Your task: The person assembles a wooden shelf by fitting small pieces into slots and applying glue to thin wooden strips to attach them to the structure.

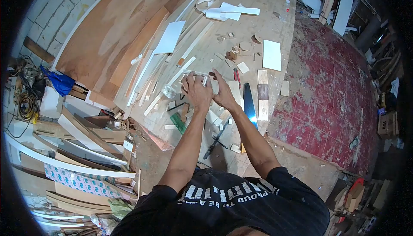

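My left hand (pixel 198 90) bends its fingers over a small light-wood piece (pixel 200 73) above the workbench. Close beside it, my right hand (pixel 223 93) grips the right side of the same piece, its fingers pointing away from me. The hands hide most of the piece, so its full shape cannot be made out. Left of my left hand sits a clear round container (pixel 169 91). A handsaw (pixel 249 104) lies right of my right forearm, and a red tool (pixel 236 76) rests near my right fingertips. A green piece (pixel 177 122) lies below my left hand.
Long wood strips (pixel 148 74) run along the bench's left side. White sheets (pixel 272 55) and small wood offcuts (pixel 243 67) are scattered across it. A large plywood panel (pixel 99 33) leans at the left. A worn red board (pixel 327 102) lies to the right.
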{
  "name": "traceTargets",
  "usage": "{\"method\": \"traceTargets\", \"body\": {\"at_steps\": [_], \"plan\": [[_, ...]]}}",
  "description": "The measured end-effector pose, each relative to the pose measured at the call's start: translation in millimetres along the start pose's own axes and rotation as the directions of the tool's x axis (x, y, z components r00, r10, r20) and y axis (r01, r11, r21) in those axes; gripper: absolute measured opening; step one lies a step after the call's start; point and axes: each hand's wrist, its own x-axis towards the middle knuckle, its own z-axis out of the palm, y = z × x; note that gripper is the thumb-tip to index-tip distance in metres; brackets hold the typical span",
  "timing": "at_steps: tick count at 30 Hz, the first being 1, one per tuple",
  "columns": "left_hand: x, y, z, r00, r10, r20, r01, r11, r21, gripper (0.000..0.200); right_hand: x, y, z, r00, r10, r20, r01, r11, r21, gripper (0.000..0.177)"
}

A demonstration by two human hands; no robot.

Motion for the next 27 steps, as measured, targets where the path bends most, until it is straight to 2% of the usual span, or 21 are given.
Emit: {"method": "traceTargets", "body": {"at_steps": [2, 4, 7, 11, 15, 17, 18, 20, 21, 23, 27], "plan": [[-3.6, -1.1, -3.7, 0.995, 0.060, -0.086, -0.060, 0.998, -0.007, 0.026, -1.4, -0.6, -7.7, 1.000, 0.008, 0.015, -0.008, 1.000, -0.004, 0.089], [-7.6, -4.5, -5.5, 0.994, 0.066, -0.087, -0.067, 0.998, -0.005, 0.026, -4.2, -10.6, -19.8, 0.992, 0.125, -0.019, -0.123, 0.989, 0.085, 0.081], [-10.9, -11.8, -3.2, 0.992, 0.090, -0.089, -0.091, 0.996, -0.008, 0.027, -1.2, -19.5, -25.9, 0.987, 0.153, -0.036, -0.148, 0.981, 0.122, 0.076], [-12.6, -13.0, 0.6, 0.991, 0.089, -0.097, -0.091, 0.996, -0.018, 0.027, 1.7, -27.9, -25.3, 0.992, 0.100, -0.075, -0.095, 0.993, 0.064, 0.076], [-12.7, -12.1, -0.6, 0.993, 0.073, -0.094, -0.075, 0.997, -0.021, 0.027, 1.7, -31.3, -22.9, 0.991, 0.111, -0.071, -0.105, 0.991, 0.082, 0.074], [-12.7, -11.1, -1.5, 0.993, 0.065, -0.094, -0.069, 0.997, -0.030, 0.026, 1.3, -28.8, -21.5, 0.997, -0.011, -0.071, 0.012, 1.000, 0.009, 0.071], [-12.4, -11.5, -0.6, 0.994, 0.063, -0.094, -0.066, 0.997, -0.032, 0.026, 1.9, -31.1, -22.3, 0.998, -0.011, -0.068, 0.012, 1.000, 0.007, 0.071], [-11.0, -12.8, 1.4, 0.991, 0.082, -0.105, -0.085, 0.996, -0.020, 0.025, 2.6, -35.3, -25.1, 0.982, -0.190, 0.023, 0.191, 0.975, -0.116, 0.069], [-9.6, -13.8, 3.5, 0.991, 0.081, -0.104, -0.083, 0.996, -0.021, 0.025, 2.5, -38.2, -24.6, 0.982, -0.189, 0.025, 0.190, 0.975, -0.117, 0.069], [-8.7, -16.0, 7.7, 0.981, 0.118, -0.156, -0.120, 0.993, -0.005, 0.020, 0.3, -44.3, -22.3, 0.962, -0.261, 0.084, 0.274, 0.910, -0.312, 0.071], [-8.2, -14.8, 4.5, 0.978, 0.129, -0.164, -0.134, 0.991, -0.017, 0.018, 2.4, -42.0, -24.1, 0.956, -0.235, 0.173, 0.285, 0.879, -0.381, 0.071]]}}
